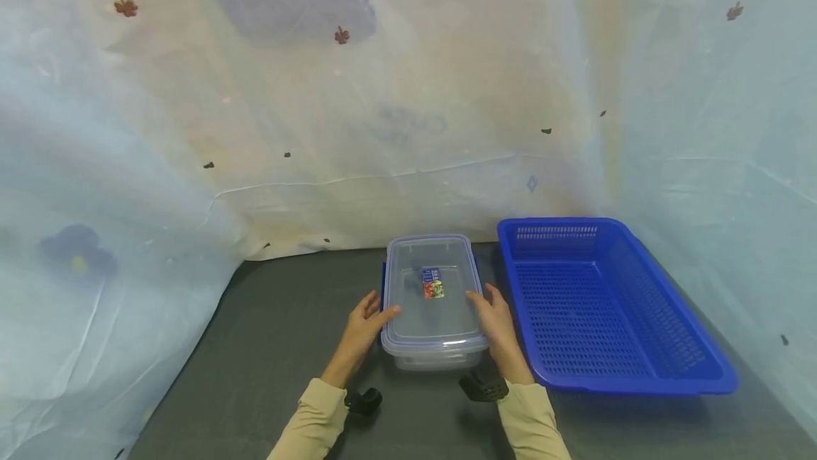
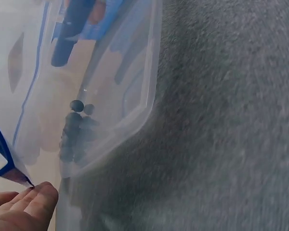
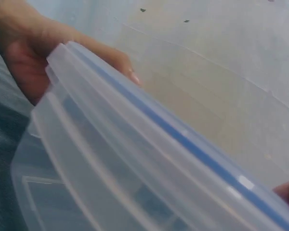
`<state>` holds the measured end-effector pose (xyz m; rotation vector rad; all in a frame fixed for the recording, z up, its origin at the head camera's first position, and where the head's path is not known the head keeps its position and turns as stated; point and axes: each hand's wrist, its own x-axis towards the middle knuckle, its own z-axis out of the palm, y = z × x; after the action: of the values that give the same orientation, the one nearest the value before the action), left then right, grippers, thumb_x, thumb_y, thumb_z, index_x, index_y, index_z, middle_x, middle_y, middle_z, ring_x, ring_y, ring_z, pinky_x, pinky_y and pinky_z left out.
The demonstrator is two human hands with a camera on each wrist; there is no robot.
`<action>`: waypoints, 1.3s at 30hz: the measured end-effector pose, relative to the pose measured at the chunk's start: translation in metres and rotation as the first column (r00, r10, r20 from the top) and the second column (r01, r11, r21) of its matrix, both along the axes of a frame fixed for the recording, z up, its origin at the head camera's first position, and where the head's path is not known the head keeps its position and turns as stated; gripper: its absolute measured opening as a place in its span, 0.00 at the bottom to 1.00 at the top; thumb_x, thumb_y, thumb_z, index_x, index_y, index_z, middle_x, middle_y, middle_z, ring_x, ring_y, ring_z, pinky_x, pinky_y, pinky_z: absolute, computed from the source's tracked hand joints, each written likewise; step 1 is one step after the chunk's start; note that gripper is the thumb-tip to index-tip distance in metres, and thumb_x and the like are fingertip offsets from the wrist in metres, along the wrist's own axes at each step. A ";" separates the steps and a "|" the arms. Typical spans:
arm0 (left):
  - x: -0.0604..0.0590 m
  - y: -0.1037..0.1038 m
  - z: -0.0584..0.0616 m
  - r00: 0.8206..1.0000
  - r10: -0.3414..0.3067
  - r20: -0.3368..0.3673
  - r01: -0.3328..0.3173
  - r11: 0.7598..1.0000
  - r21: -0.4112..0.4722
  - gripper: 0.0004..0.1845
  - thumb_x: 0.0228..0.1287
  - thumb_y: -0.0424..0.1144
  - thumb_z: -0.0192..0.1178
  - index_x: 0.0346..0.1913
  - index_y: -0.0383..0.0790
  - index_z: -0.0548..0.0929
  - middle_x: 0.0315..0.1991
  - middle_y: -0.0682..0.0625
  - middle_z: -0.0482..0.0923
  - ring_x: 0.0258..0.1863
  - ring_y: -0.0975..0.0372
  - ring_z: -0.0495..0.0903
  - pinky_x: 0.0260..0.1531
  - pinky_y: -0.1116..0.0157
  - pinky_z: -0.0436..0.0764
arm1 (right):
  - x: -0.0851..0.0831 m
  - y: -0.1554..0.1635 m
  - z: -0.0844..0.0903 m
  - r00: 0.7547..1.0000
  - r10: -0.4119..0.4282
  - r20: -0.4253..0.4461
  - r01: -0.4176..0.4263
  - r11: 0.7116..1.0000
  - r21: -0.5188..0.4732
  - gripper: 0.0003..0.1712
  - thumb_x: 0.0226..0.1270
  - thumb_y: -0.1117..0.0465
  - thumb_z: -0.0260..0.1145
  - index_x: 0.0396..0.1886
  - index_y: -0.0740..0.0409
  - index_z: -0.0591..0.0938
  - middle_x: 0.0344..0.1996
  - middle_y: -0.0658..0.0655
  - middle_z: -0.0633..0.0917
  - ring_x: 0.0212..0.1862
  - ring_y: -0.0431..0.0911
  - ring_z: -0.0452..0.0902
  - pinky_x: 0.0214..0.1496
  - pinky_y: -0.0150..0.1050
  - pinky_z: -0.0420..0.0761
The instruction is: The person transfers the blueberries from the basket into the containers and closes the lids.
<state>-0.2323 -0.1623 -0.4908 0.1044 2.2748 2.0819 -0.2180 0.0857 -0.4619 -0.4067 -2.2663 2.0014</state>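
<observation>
A clear plastic food container (image 1: 440,325) with a lidded top, a blue seal line and a small colourful label (image 1: 432,283) sits on the dark grey tabletop. My left hand (image 1: 365,329) is at its left side, thumb over the lid edge and fingers beside the wall. In the left wrist view, fingertips touch the tip of a blue side latch (image 2: 6,156) that stands out from the wall. Several dark round pieces (image 2: 76,125) show through the plastic. My right hand (image 1: 498,322) grips the right edge with its thumb on the lid; its other fingers are partly hidden.
A blue plastic basket (image 1: 619,383) with slotted walls stands close to the right of the container. Pale patterned sheeting (image 1: 408,127) hangs behind and at both sides of the grey tabletop (image 1: 281,332). Black wrist cameras (image 1: 484,387) are strapped below both hands.
</observation>
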 end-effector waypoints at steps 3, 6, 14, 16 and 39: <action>-0.001 -0.005 0.000 0.999 0.038 -0.005 -0.037 0.999 0.025 0.46 0.62 0.44 0.67 0.73 0.26 0.53 0.69 0.28 0.58 0.69 0.42 0.58 0.64 0.48 0.62 | -0.002 -0.005 -0.001 1.000 0.013 0.011 -0.013 1.000 -0.028 0.39 0.68 0.54 0.61 0.71 0.69 0.60 0.64 0.76 0.66 0.63 0.66 0.65 0.63 0.58 0.65; -0.001 -0.011 0.002 0.997 0.079 -0.002 -0.079 0.996 0.035 0.45 0.61 0.43 0.68 0.73 0.26 0.54 0.69 0.29 0.59 0.68 0.43 0.59 0.64 0.48 0.62 | -0.005 -0.010 -0.003 1.000 0.025 0.000 -0.025 0.996 -0.087 0.40 0.67 0.55 0.64 0.71 0.70 0.60 0.65 0.77 0.65 0.63 0.66 0.64 0.63 0.58 0.65; -0.004 -0.018 0.009 0.993 0.115 -0.021 -0.115 0.993 0.008 0.47 0.59 0.41 0.70 0.73 0.28 0.54 0.69 0.30 0.58 0.66 0.41 0.62 0.61 0.49 0.67 | -0.010 -0.010 -0.008 1.000 -0.007 -0.028 0.002 0.988 -0.152 0.46 0.60 0.56 0.72 0.71 0.69 0.61 0.63 0.74 0.69 0.59 0.65 0.70 0.60 0.55 0.71; -0.003 -0.019 0.012 0.992 0.124 -0.037 -0.124 0.992 -0.008 0.48 0.57 0.40 0.71 0.74 0.29 0.53 0.68 0.30 0.59 0.65 0.41 0.65 0.58 0.50 0.70 | -0.011 -0.009 -0.009 0.999 -0.027 -0.027 0.022 0.987 -0.160 0.48 0.57 0.55 0.74 0.72 0.67 0.60 0.63 0.73 0.69 0.59 0.64 0.70 0.60 0.55 0.71; -0.007 -0.004 0.012 0.970 0.158 -0.187 -0.178 0.979 -0.096 0.31 0.55 0.30 0.69 0.63 0.30 0.75 0.55 0.32 0.76 0.53 0.46 0.78 0.46 0.61 0.79 | -0.013 -0.007 -0.009 0.984 -0.075 -0.164 0.089 0.993 0.077 0.33 0.56 0.62 0.74 0.62 0.66 0.77 0.55 0.66 0.80 0.56 0.57 0.76 0.55 0.50 0.76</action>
<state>-0.2392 -0.1661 -0.4785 0.0997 2.5853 2.0938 -0.2310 0.0788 -0.4713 -0.3139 -2.1896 1.8220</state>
